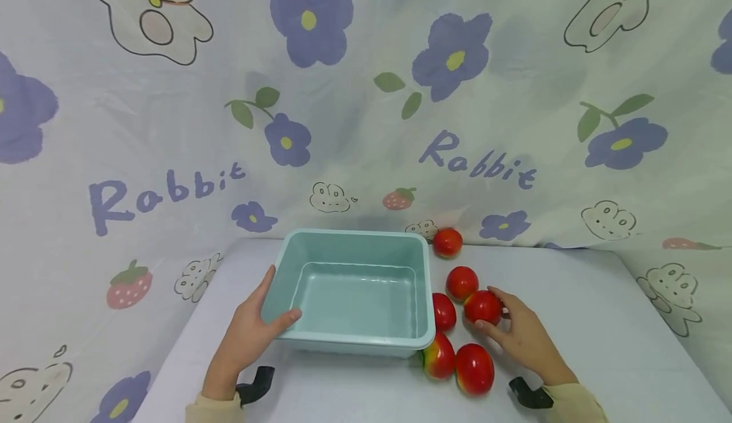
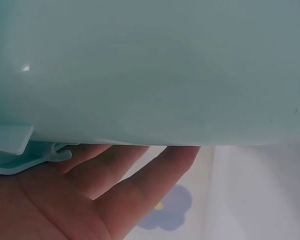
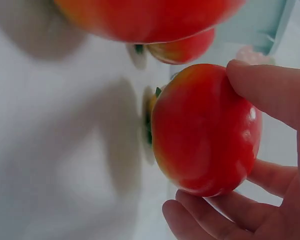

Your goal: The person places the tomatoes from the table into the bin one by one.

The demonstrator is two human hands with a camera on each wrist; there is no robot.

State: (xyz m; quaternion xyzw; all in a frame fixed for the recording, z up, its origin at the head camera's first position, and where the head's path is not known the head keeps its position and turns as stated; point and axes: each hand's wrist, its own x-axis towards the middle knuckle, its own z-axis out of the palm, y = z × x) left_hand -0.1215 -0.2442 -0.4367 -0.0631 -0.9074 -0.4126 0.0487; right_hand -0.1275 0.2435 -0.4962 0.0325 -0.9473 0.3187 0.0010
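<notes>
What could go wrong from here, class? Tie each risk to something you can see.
The glossy tomato might slip, as the right hand holds it only between thumb and fingers. Moving it could also nudge the neighbouring tomato into rolling. And if the left hand, gripping the plastic basin at its left side, pushes rightward, the basin could knock the tomatoes crowded along its right side.

A white table [image 1: 595,334] carries a pale green basin [image 1: 354,340] and, beside it, red tomatoes [image 1: 475,369].
</notes>
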